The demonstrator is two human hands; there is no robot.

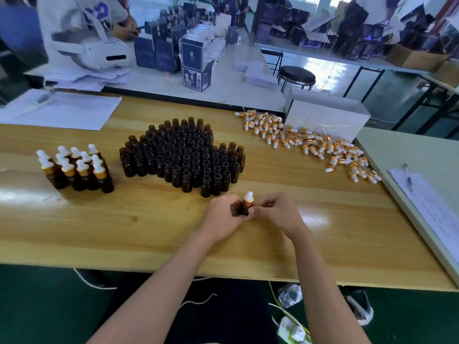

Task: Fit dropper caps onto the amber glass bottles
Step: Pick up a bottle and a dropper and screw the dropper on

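Observation:
My left hand (221, 216) grips an amber glass bottle (243, 209) just above the wooden table (149, 227). On the bottle's neck sits a dropper cap (248, 197) with a gold collar and white bulb, pinched by the fingers of my right hand (275, 211). Behind my hands stands a dense cluster of uncapped amber bottles (182, 155). A group of several capped bottles (77, 168) stands at the left. Loose dropper caps (308, 141) lie scattered in a heap at the right back.
A white box (325, 117) stands behind the loose caps. White paper sheets (57, 110) lie at the back left, and a clipboard with a pen (408, 177) at the right edge. Another person (99, 18) works at the far table among dark cartons.

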